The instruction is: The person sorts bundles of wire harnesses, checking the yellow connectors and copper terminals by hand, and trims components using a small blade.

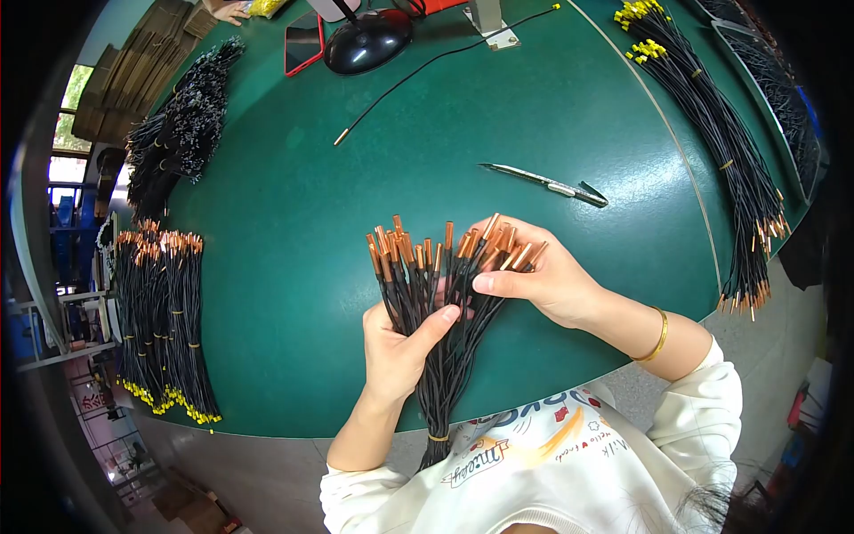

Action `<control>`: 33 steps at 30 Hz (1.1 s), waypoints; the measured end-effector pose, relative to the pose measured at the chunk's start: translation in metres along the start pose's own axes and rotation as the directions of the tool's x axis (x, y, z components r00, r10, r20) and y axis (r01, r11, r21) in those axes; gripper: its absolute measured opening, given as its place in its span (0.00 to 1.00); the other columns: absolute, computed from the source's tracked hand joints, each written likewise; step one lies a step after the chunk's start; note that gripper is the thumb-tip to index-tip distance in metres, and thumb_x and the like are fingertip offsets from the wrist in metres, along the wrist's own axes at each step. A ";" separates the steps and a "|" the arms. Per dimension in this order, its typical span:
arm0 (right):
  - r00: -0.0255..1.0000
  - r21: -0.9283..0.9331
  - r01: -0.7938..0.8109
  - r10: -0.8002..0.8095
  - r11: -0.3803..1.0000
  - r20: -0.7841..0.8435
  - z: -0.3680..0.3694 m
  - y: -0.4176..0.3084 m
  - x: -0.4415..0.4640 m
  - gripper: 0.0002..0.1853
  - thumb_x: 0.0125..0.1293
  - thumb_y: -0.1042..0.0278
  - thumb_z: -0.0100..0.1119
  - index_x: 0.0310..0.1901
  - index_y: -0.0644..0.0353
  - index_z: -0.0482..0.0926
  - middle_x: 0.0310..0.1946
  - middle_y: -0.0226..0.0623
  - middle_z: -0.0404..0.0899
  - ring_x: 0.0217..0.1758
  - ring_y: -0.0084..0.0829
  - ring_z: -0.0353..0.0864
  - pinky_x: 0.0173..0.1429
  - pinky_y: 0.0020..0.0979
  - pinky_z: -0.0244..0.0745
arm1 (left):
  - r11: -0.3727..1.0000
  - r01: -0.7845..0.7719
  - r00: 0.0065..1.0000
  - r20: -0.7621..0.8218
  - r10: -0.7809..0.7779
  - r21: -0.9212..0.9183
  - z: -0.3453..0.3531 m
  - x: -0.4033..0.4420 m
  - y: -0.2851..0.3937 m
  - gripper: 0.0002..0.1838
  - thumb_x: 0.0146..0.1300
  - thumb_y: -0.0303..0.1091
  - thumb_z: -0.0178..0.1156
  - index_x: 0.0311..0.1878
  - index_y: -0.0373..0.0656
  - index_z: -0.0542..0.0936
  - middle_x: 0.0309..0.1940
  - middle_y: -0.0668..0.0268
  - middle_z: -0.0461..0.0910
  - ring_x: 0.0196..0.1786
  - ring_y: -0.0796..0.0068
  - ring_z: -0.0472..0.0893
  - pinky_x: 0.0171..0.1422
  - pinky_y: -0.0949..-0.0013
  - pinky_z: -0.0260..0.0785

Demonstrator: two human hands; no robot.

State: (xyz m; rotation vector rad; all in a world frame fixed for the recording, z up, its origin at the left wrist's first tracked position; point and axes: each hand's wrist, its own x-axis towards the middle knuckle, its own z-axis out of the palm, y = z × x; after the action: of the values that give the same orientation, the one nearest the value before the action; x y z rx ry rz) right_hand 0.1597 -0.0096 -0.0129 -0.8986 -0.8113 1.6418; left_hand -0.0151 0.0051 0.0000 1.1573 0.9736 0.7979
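A bundle of black cables [436,374] with copper-coloured metal tips is held upright between both hands at the table's near edge. A tan band ties it low down, close to the white shirt. My left hand [396,347] wraps around the left part of the bundle, thumb across the front. Higher up on the right, my right hand [543,276] grips some of the cables just below their tips, its thumb pressed on them. The copper tips fan out above the hands. Some fingers are hidden behind the cables.
A pen [547,182] and a single black cable [418,71] lie beyond the hands. More tied cable bundles rest at left [165,311] and right [721,142]. A black lamp base [368,41] and a red-edged phone [304,43] are at the back. Another person's hand [229,11] shows top left.
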 end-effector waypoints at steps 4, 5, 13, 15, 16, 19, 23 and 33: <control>0.997 0.095 -0.080 0.079 0.992 0.015 -0.002 -0.001 0.000 0.14 0.53 0.74 0.58 0.42 0.61 0.71 0.34 0.27 0.73 0.37 0.15 0.67 0.44 0.20 0.63 | 0.998 0.012 1.000 0.025 -0.010 -0.062 0.002 -0.001 0.001 0.10 0.51 0.22 0.55 0.38 0.32 0.75 0.32 0.60 0.77 0.33 0.73 0.77 0.38 0.72 0.71; 0.997 0.094 -0.080 0.078 0.992 0.016 -0.002 -0.001 0.000 0.14 0.53 0.74 0.58 0.42 0.61 0.71 0.34 0.27 0.73 0.37 0.15 0.67 0.44 0.20 0.63 | 0.998 0.020 1.000 0.021 -0.019 -0.062 0.000 -0.001 0.001 0.10 0.51 0.22 0.55 0.38 0.31 0.75 0.32 0.59 0.77 0.33 0.73 0.77 0.38 0.71 0.71; 1.000 -0.004 0.014 -0.013 1.000 0.027 -0.005 -0.004 0.002 0.11 0.52 0.74 0.59 0.38 0.62 0.73 0.33 0.28 0.73 0.35 0.16 0.69 0.41 0.20 0.64 | 0.997 0.042 0.999 -0.022 -0.044 -0.064 0.000 -0.001 0.001 0.09 0.52 0.21 0.55 0.38 0.32 0.75 0.31 0.61 0.78 0.33 0.76 0.77 0.40 0.74 0.70; 0.999 -0.030 -0.030 0.031 0.999 0.044 -0.004 -0.012 0.002 0.10 0.52 0.74 0.59 0.38 0.62 0.73 0.33 0.29 0.73 0.36 0.17 0.70 0.42 0.21 0.65 | 0.999 0.025 1.000 -0.010 -0.025 -0.032 0.000 -0.002 -0.001 0.09 0.52 0.20 0.55 0.38 0.32 0.75 0.31 0.62 0.78 0.34 0.77 0.77 0.41 0.75 0.69; 0.997 -0.043 -0.052 0.054 0.998 0.052 -0.003 -0.013 0.002 0.10 0.52 0.75 0.59 0.37 0.62 0.73 0.33 0.29 0.73 0.36 0.18 0.70 0.42 0.21 0.65 | 1.000 0.014 1.000 0.014 -0.014 0.009 0.001 -0.003 -0.002 0.08 0.52 0.21 0.55 0.38 0.32 0.76 0.30 0.63 0.78 0.35 0.78 0.77 0.41 0.76 0.69; 0.995 -0.027 -0.072 0.074 0.997 0.065 -0.002 -0.009 0.003 0.11 0.52 0.74 0.59 0.38 0.62 0.73 0.32 0.29 0.73 0.37 0.18 0.71 0.43 0.22 0.66 | 0.996 -0.009 0.998 0.060 0.003 0.089 0.002 -0.004 -0.005 0.08 0.53 0.21 0.56 0.38 0.32 0.76 0.30 0.64 0.78 0.35 0.79 0.76 0.42 0.76 0.68; 0.993 0.005 -0.112 0.112 0.994 0.049 -0.002 -0.008 0.003 0.11 0.52 0.74 0.59 0.39 0.63 0.73 0.32 0.29 0.72 0.38 0.19 0.72 0.45 0.23 0.67 | 0.993 0.016 0.999 0.028 -0.019 0.119 0.003 -0.005 -0.008 0.09 0.53 0.22 0.56 0.38 0.32 0.76 0.31 0.65 0.78 0.34 0.81 0.75 0.40 0.78 0.67; 0.992 -0.127 -0.077 0.089 0.989 0.087 -0.001 -0.010 -0.001 0.08 0.52 0.76 0.58 0.35 0.63 0.72 0.32 0.28 0.73 0.34 0.17 0.71 0.41 0.20 0.66 | 0.971 -0.090 0.994 0.083 0.073 0.223 0.005 -0.004 -0.006 0.09 0.53 0.26 0.58 0.37 0.34 0.76 0.32 0.67 0.76 0.31 0.85 0.72 0.35 0.80 0.64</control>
State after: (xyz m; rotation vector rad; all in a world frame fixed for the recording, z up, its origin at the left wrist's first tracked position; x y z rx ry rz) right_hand 0.1656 -0.0081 -0.0045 -0.9591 -0.9586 1.7312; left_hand -0.0117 -0.0017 -0.0040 1.4220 0.9784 0.7163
